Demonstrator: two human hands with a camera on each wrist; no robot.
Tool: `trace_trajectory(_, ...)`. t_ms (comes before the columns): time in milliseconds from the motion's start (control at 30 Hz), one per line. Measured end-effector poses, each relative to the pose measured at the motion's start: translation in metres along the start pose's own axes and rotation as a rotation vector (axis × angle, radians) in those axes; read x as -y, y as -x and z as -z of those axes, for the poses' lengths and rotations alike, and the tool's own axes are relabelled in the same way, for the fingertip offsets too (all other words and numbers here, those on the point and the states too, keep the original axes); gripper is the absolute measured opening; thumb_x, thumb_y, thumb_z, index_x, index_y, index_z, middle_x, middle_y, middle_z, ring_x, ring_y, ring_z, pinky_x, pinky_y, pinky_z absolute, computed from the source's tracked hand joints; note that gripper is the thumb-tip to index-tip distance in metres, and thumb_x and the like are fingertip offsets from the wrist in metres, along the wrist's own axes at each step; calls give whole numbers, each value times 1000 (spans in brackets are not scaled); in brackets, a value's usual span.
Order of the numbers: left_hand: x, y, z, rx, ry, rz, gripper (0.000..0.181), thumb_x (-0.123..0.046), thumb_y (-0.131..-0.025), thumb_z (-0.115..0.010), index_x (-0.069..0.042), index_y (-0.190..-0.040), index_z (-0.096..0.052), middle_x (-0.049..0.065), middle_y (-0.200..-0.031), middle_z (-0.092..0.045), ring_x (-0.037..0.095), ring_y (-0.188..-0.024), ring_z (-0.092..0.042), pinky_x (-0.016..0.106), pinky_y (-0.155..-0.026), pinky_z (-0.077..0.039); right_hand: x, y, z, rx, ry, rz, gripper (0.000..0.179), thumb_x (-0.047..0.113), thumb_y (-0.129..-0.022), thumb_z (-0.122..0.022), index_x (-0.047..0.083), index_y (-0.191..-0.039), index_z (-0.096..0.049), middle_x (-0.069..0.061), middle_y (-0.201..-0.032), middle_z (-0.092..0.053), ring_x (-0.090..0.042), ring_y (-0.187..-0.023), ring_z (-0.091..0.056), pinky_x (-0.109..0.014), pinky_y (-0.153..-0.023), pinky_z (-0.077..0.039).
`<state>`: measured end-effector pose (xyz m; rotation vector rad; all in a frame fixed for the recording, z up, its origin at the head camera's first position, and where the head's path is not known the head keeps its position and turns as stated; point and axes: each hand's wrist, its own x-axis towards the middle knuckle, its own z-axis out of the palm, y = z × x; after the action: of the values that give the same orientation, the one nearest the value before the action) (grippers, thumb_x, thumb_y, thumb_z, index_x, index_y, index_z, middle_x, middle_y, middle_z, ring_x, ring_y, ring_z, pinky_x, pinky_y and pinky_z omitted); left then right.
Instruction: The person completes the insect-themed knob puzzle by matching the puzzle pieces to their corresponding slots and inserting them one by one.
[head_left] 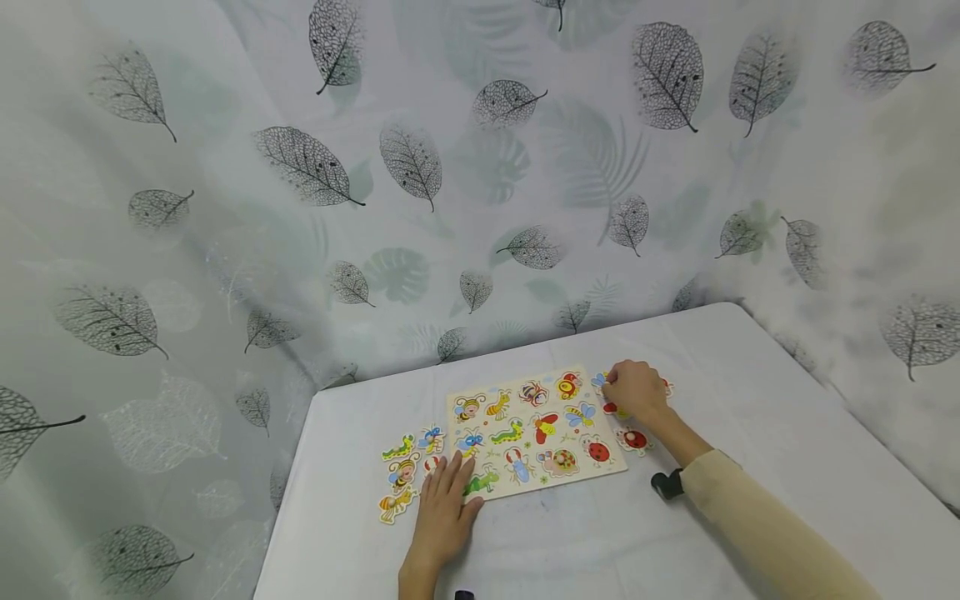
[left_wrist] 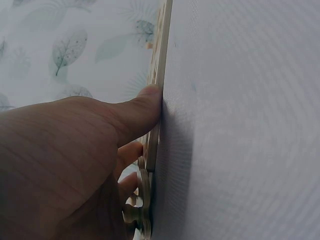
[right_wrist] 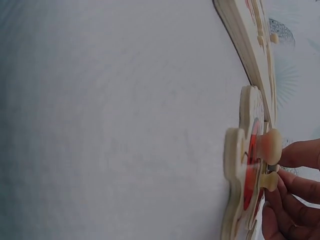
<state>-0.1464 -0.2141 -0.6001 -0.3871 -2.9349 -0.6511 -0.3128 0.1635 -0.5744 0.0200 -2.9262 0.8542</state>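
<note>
A wooden peg puzzle board (head_left: 491, 457) with printed insects lies on the white table. My left hand (head_left: 442, 510) rests at its lower left corner with extended fingers, the thumb (left_wrist: 142, 107) against the near edge. At the board's upper right, my right hand (head_left: 636, 390) pinches a blue-winged dragonfly piece (head_left: 599, 380) between thumb and fingertips. Its fingers partly hide a red-winged piece (head_left: 611, 408) just below. Nearer to me lies a ladybug piece (head_left: 633, 440), its round knob (right_wrist: 270, 146) standing out in the right wrist view.
Left of the board lie a caterpillar piece (head_left: 398, 448), a bee piece (head_left: 403, 473), a yellow striped insect piece (head_left: 396, 504) and a blue insect piece (head_left: 431, 437). A black object (head_left: 666, 485) is by the right sleeve. Leaf-patterned curtains (head_left: 480, 208) stand behind the table (head_left: 555, 558).
</note>
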Motion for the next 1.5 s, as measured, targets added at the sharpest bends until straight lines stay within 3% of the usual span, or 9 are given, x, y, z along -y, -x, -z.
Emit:
trace_trajectory(433,0,3,-3,-82,7,-49,58,-31,-96,-67,-14,-149,-49,17,-156,-40,47,-144,-30,70,-113,-22,-2,-1,-2,-24,-25,13,14,15,-87,-72,2,-87,-74,0,-64,-63,-16,-53,-55,-27,-44,-46)
trace_trajectory(667,5,2,-9,-70,-13,-21,60,-36,-97,-65,-18,-152,-47,11,-160,-37,41,-148,-27,65,-117,-20,-3,-2,-2,-26,-23,4,15,15,-88,-71,1,-88,-75,-1,-65,-64,-16,-54,-55,-28,-45,-46)
trace_trajectory(900,2,2,-6,-67,4,-31,61,-35,-97,-65,-17,-152,-46,15,-159,-38,44,-146,-27,68,-115,-20,-4,-2,-3,-32,-30,15,15,15,-87,-71,0,-88,-75,-1,-65,-64,-16,-54,-55,-27,-45,-46)
trace_trajectory(1133,-1,1,-2,-17,4,15,60,-35,-99,-63,-19,-154,-44,11,-162,-34,39,-150,-23,64,-119,-15,-4,-2,-3,-32,-35,18,16,15,-87,-70,0,-87,-75,-2,-65,-64,-16,-54,-55,-26,-44,-46)
trace_trajectory(1300,2,2,-7,-75,4,-28,60,-35,-97,-65,-18,-152,-47,13,-159,-38,43,-147,-27,67,-116,-19,-2,-1,-3,-38,-38,12,15,15,-87,-71,0,-86,-74,-2,-64,-63,-16,-53,-55,-27,-42,-44)
trace_trajectory(1500,6,2,-10,-86,17,-34,60,-36,-97,-65,-18,-152,-47,12,-160,-38,42,-147,-27,67,-116,-19,-2,-1,-3,-43,-48,13,15,15,-87,-71,0,-86,-75,-2,-64,-64,-16,-53,-55,-27,-43,-46)
